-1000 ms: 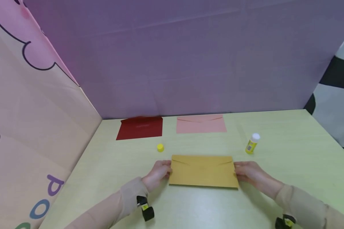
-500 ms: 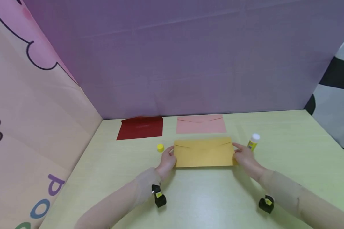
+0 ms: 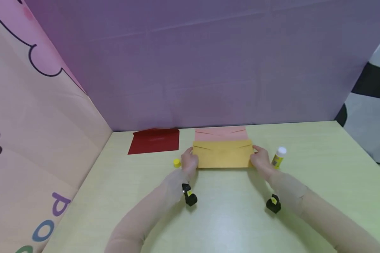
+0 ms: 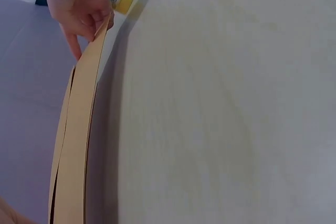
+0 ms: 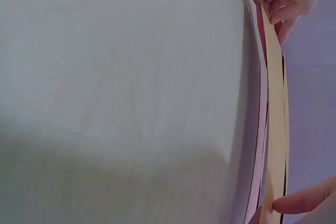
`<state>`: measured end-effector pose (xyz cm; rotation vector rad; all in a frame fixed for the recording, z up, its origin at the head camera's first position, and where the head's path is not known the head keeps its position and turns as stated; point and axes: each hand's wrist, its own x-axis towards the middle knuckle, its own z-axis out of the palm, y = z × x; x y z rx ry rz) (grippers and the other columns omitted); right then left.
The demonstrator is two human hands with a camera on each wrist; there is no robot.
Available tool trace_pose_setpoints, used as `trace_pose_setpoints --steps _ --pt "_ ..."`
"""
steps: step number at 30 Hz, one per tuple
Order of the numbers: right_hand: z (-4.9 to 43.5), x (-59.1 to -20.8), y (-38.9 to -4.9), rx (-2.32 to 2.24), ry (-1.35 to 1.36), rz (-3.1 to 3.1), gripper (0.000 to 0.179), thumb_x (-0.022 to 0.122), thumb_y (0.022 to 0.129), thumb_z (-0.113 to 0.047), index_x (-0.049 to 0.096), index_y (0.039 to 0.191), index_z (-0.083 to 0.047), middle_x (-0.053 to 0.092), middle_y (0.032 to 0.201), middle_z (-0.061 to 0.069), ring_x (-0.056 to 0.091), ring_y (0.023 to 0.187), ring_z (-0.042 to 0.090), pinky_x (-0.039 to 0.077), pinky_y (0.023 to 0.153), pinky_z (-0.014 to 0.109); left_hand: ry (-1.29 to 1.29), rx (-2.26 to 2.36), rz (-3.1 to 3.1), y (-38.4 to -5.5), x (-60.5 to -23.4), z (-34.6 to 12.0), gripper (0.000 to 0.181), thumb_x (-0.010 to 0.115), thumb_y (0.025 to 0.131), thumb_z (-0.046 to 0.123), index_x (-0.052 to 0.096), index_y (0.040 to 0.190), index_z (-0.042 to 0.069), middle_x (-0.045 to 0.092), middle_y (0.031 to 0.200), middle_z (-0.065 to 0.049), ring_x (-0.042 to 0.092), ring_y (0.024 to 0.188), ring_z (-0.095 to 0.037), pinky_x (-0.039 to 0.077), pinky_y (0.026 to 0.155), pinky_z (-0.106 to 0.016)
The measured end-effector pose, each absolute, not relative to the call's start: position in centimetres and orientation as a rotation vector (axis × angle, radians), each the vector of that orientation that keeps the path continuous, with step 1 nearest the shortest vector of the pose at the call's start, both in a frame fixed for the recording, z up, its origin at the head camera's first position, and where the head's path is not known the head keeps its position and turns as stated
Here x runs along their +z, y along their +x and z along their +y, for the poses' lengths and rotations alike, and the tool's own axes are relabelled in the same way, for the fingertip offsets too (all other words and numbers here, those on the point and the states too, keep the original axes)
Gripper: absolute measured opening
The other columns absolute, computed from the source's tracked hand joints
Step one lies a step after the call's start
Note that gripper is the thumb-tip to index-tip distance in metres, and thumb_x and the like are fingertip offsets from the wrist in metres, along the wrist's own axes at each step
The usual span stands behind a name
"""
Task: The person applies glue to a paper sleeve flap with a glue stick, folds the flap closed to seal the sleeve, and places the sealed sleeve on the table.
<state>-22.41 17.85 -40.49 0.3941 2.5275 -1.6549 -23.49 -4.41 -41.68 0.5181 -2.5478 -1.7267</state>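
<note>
Both hands hold a yellow envelope (image 3: 223, 154) by its two short ends, raised a little off the table with a shadow below it. My left hand (image 3: 189, 162) pinches the left end, and my right hand (image 3: 261, 160) pinches the right end. In the right wrist view the right thumb (image 5: 304, 198) presses on the envelope (image 5: 275, 114) near its end. Seen edge-on in the left wrist view, the envelope (image 4: 79, 124) bows slightly and its flap stands a little apart. Behind it lies a pink envelope (image 3: 221, 133), its lower part hidden.
A dark red envelope (image 3: 155, 141) lies at the back left of the table (image 3: 228, 218). A yellow cap (image 3: 177, 163) sits just left of the left hand. Close to the right hand stands a glue stick (image 3: 278, 157) with a white end. A purple backdrop (image 3: 209, 70) rises behind the table.
Both hands have carried the yellow envelope away from the person toward the back of the table. It now overlaps the lower part of the pink envelope in the head view.
</note>
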Motion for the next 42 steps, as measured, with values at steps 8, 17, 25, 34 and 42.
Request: trace_pose_setpoints --steps 8,17,25,34,42 --pt "17.3 -41.1 -24.9 -1.768 0.515 2.490 0.060 0.032 0.074 0.009 0.022 0.134 0.010 0.026 0.137 0.027 0.040 0.107 0.031 0.042 0.075 0.022 0.619 -1.605 -2.624 -25.2 -41.5 -3.8 0.045 0.042 0.085 0.009 0.045 0.130 0.012 0.044 0.128 -0.017 0.041 0.116 -0.032 0.035 0.095 -0.042" --pt "16.8 -41.4 -26.9 -1.604 0.579 2.617 0.054 0.035 0.078 0.004 0.030 0.131 0.010 0.029 0.136 0.027 0.028 0.124 0.037 0.024 0.103 0.044 0.668 -1.422 -2.731 -26.7 -41.6 -3.2 0.044 0.045 0.087 0.017 0.044 0.130 0.012 0.044 0.122 -0.018 0.040 0.114 -0.032 0.033 0.095 -0.044" --pt "16.4 -41.5 -27.6 -1.394 0.551 2.743 0.037 0.038 0.077 0.001 0.049 0.110 0.012 0.046 0.115 0.029 0.038 0.107 0.041 0.033 0.091 0.049 0.657 -1.266 -2.797 -27.9 -41.8 -2.8 0.037 0.049 0.084 0.018 0.052 0.118 0.005 0.046 0.112 -0.019 0.043 0.107 -0.032 0.035 0.091 -0.042" --pt "16.1 -41.4 -27.7 -1.249 0.497 2.792 0.028 0.042 0.077 -0.001 0.050 0.100 0.014 0.042 0.109 0.031 0.037 0.105 0.044 0.036 0.087 0.049 0.640 -1.161 -2.851 -28.8 -42.0 -2.7 0.026 0.051 0.083 0.016 0.056 0.103 0.000 0.046 0.109 -0.019 0.042 0.105 -0.033 0.035 0.090 -0.043" --pt "16.2 -41.7 -27.9 -1.159 0.438 2.853 0.025 0.043 0.077 -0.001 0.050 0.096 0.014 0.038 0.111 0.032 0.036 0.104 0.045 0.035 0.087 0.051 0.612 -1.085 -2.899 -30.5 -44.0 -2.9 0.022 0.053 0.080 0.015 0.058 0.095 0.000 0.046 0.104 -0.018 0.043 0.098 -0.033 0.036 0.086 -0.043"
